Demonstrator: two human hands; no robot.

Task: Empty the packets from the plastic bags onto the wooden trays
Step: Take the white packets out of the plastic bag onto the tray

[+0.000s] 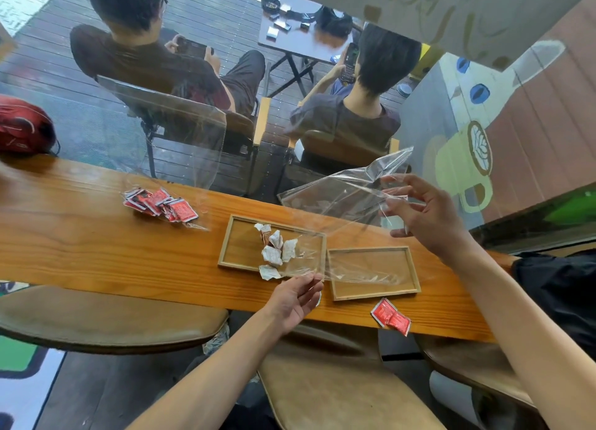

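Packets [274, 248] are lying on the left tray [237, 246]; the right hand [422, 212] and left hand [295, 297] are pinching the upended clear bag [342, 197] above it, draining it.

café | window counter [80, 223] | latte mural [464, 162] | patrons at terrace table [303, 42]

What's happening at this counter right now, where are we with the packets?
A person holds a clear plastic bag up with both hands: right hand at its top, left hand pinching the lower edge. White packets lie on the left wooden tray, one over its edge. The right tray holds none. A bag of red packets waits unemptied; two red packets lie loose.
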